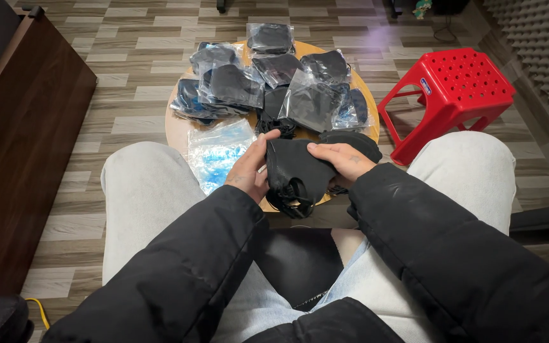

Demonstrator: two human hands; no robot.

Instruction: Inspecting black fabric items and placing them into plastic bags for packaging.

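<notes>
**A:** Where does the work stand, from the look of it?

**B:** I'd judge it well along. On the round light wooden table (176, 130), from about nine o'clock round to two o'clock, lie many clear plastic bags holding black face masks (236, 86), overlapping in a loose heap. At seven o'clock on the table lies a crumpled pile of empty clear plastic bags with a blue tint (217, 152). So a good share looks bagged already, while the empty bags and a few loose masks suggest some is left.

**A:** And the hands?

**B:** Both are closed on a small stack of black fabric face masks (297, 168), held at the table's six o'clock edge, just above the person's knees. The left hand (249, 171) grips the stack's left side, thumb on top; the right hand (338, 159) lies over its right end, fingers pressed down.

**A:** How does the stack look?

**B:** Matt black, folded flat, soft, with thin black ear loops (293, 200) dangling from the lower edge. More loose black masks (357, 140) lie touching it, just behind the right hand.

**A:** Anything else about?

**B:** A red plastic stool with a perforated top (455, 86) stands at three o'clock, near the table.
</notes>
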